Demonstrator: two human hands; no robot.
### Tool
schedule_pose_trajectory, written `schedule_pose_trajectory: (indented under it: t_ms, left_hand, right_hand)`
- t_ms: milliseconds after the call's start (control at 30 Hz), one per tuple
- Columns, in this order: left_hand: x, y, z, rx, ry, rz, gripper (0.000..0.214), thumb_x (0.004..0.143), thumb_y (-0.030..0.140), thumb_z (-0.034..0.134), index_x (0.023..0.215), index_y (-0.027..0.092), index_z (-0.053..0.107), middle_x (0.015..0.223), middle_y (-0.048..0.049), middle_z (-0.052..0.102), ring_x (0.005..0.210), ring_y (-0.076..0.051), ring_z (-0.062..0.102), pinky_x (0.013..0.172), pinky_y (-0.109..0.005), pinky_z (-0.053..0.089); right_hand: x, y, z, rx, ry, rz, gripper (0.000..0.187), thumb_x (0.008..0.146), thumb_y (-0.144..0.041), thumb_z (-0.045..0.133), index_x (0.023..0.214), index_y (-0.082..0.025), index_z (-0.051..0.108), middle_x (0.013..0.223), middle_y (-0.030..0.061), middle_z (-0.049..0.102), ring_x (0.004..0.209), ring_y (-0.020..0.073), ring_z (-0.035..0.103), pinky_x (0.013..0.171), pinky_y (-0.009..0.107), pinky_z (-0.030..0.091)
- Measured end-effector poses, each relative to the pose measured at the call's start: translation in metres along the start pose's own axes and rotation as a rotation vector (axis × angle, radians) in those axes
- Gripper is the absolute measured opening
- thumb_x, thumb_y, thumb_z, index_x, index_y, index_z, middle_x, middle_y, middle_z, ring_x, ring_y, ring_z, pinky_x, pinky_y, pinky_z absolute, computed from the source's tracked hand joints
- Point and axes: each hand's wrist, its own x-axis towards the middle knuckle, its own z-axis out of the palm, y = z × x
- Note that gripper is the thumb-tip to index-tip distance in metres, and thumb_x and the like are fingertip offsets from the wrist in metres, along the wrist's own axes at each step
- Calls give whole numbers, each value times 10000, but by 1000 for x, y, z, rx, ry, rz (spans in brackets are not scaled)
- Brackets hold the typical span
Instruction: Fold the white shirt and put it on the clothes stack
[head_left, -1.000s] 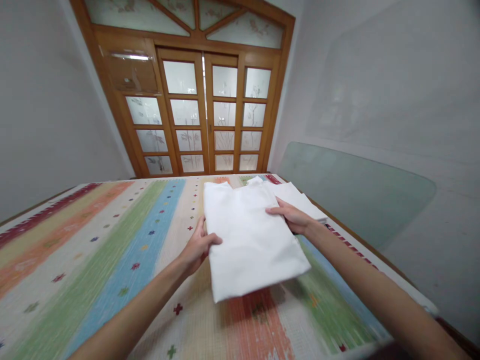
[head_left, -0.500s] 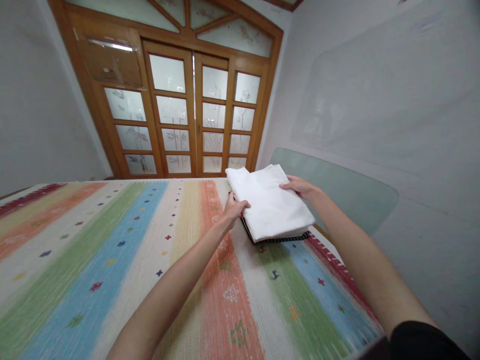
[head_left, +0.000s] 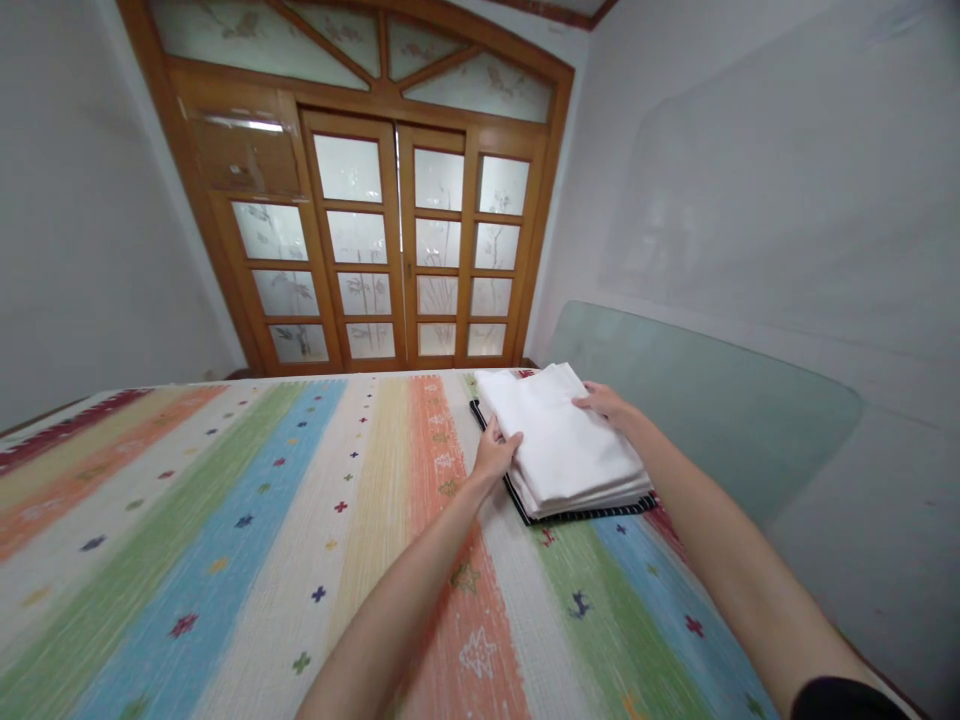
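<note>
A folded white cloth (head_left: 574,440) lies in a thick pile of layers near the right side of the striped cover (head_left: 375,540). Beneath it shows a black item with pale stripes (head_left: 600,513), its edge out along the front and left. My left hand (head_left: 498,452) grips the cloth's left edge, thumb on top and fingers partly hidden at the side. At the far right edge, my right hand (head_left: 609,403) is closed on the cloth with its thumb over the top; its other fingers are mostly out of sight.
A pale green headboard-like panel (head_left: 705,395) stands along the right, against the grey wall (head_left: 765,220). Wooden doors with frosted panes (head_left: 405,240) stand beyond the far edge of the cover.
The view has tilted slightly up and shifted left. Both hands stay on the white cloth, which now sits lower and flatter on the black item. More of the black item's far left corner shows.
</note>
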Motion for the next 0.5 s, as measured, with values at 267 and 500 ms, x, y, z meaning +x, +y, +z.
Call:
schedule_pose_trajectory:
  t_ms: [267,500]
  left_hand:
    - [-2,-16,-7,170,21,40,689,806,275,655,1441,160,413,1195,-115,672,1064,-230,627,963,-337,466]
    - [7,-15,-7,283,60,49,702,774,295,680,1425,168,448,1431,-105,508,1293,-250,492,1111,-349,332]
  right_hand:
    - [11,25,8,-74,24,93,361,659,-111,715,1015,-128,656,680,23,665,567,159,602,556,257,504]
    - [11,28,1,-119,49,85,381,646,-238,772,1005,-161,670,757,63,695,609,190,626,577,297,517]
